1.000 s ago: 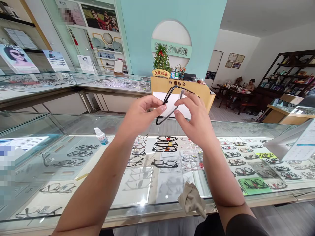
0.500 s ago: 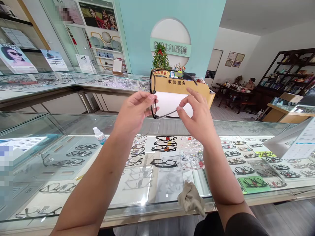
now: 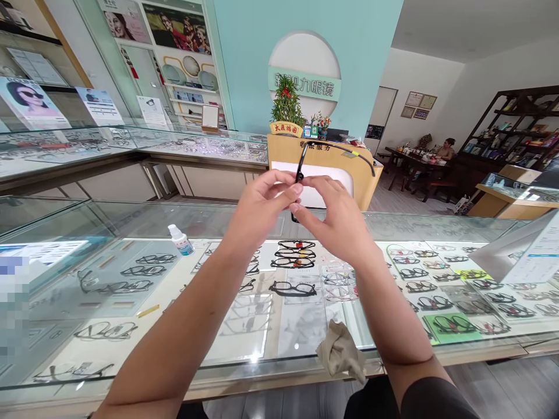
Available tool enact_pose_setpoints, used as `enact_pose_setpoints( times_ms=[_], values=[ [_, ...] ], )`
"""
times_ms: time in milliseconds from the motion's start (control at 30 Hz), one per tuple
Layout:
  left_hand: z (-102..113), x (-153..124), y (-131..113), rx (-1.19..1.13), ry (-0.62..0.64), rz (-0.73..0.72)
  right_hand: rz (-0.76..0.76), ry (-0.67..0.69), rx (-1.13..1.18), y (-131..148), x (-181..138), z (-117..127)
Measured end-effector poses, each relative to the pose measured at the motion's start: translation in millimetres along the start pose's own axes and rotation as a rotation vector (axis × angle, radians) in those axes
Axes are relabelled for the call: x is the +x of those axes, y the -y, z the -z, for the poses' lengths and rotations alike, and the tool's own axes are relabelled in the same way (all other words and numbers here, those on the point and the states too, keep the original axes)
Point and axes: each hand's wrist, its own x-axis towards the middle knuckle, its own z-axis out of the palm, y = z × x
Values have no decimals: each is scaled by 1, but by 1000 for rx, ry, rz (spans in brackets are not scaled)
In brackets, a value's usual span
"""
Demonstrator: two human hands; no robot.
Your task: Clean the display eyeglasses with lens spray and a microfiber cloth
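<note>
A black-framed pair of eyeglasses (image 3: 303,158) is held up in front of me, its front turned nearly edge-on. One temple, with a small yellow tag on it, stretches out to the right. My left hand (image 3: 264,206) pinches the middle of the frame between thumb and fingers. From the other side my right hand (image 3: 335,216) has its thumb and fingertips closed on the frame, close to my left fingers. The lower part of the glasses is mostly hidden behind my fingers. A crumpled beige cloth (image 3: 341,351) lies on the counter's front edge below my right forearm.
Under my arms a glass display counter (image 3: 244,372) holds rows of eyeglasses (image 3: 293,288). A white spray bottle (image 3: 180,240) stands on it at left, and a folded white card (image 3: 524,250) at right. Beyond is a wooden cashier desk (image 3: 367,169); a person (image 3: 446,150) sits far right.
The eyeglasses have turned edge-on and moved right and slightly down. My right hand has gone from the temple's end to the frame front, and my left hand has shifted right with the glasses.
</note>
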Motion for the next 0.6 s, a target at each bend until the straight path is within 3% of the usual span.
enact_pose_setpoints(
  times_ms=[233, 400, 500, 600],
  values=[
    [-2, -7, -3, -38, 48, 40, -27, 10, 194, 0, -1, -5],
    [2, -21, -16, 151, 36, -82, -25, -56, 229, 1, -5, -5],
    [22, -37, -15, 296, -130, -167, -20, -96, 198, 1, -8, -2],
    [69, -50, 5, 471, -479, -235, -40, -94, 209, -2, -11, -2]
  ],
)
